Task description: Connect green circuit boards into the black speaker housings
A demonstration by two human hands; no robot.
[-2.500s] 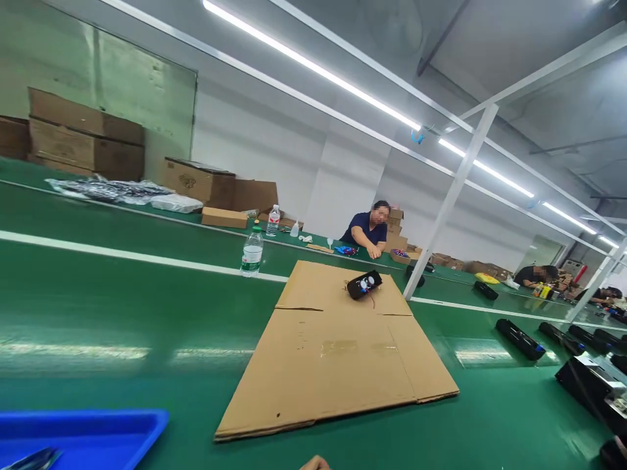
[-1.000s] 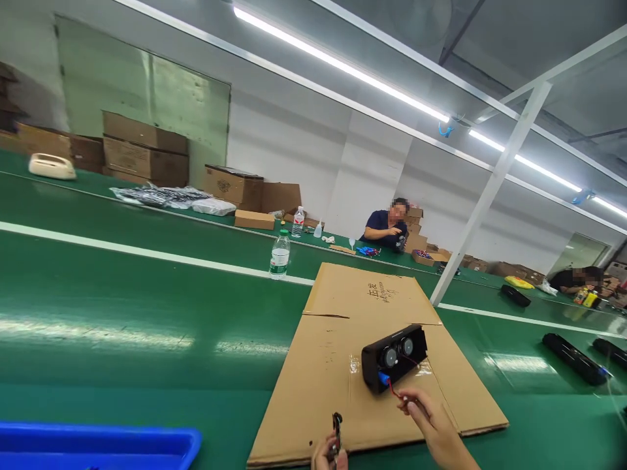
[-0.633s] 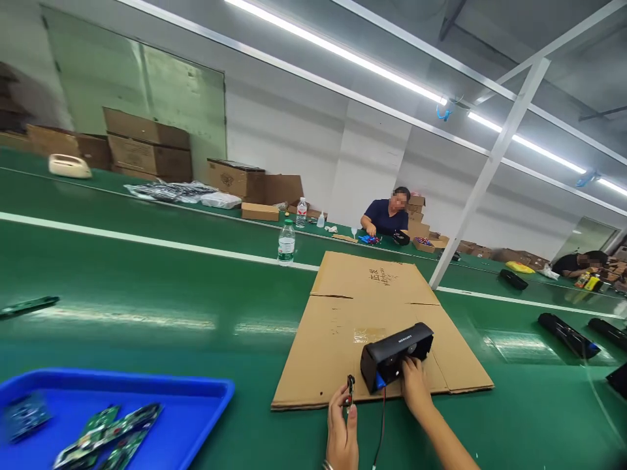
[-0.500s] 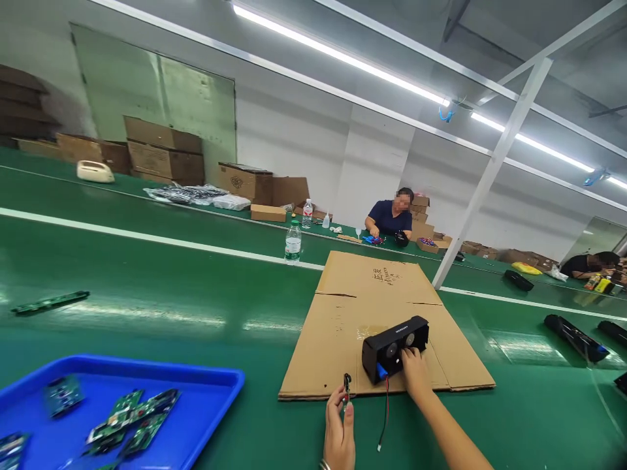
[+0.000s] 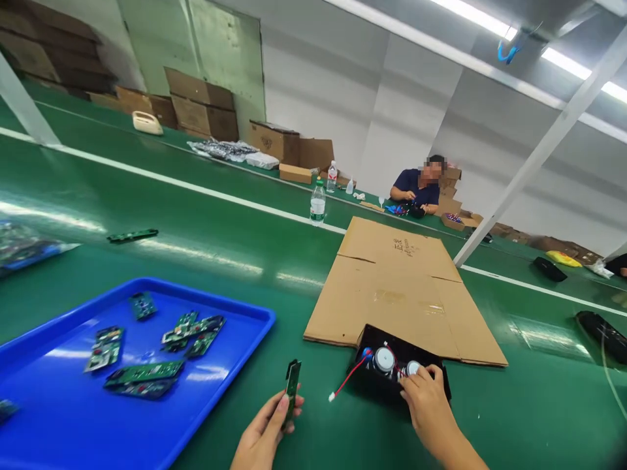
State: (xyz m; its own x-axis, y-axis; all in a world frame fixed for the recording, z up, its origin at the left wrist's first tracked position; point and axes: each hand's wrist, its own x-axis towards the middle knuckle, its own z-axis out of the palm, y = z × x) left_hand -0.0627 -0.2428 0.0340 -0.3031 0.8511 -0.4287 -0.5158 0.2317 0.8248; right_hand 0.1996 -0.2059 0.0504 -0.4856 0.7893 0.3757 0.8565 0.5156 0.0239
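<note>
Your left hand [image 5: 269, 423] gripping a circuit board [image 5: 292, 380], your right hand [image 5: 430, 403] at the black speaker housing [image 5: 385, 388], grip unclear

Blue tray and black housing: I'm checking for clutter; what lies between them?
The head view shows the left hand holding a circuit board, then a red wire ending in a white plug.

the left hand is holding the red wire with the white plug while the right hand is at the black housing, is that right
Not quite: in the head view the left hand holds a green circuit board, not the red wire. The right hand is indeed at the black housing.
</note>
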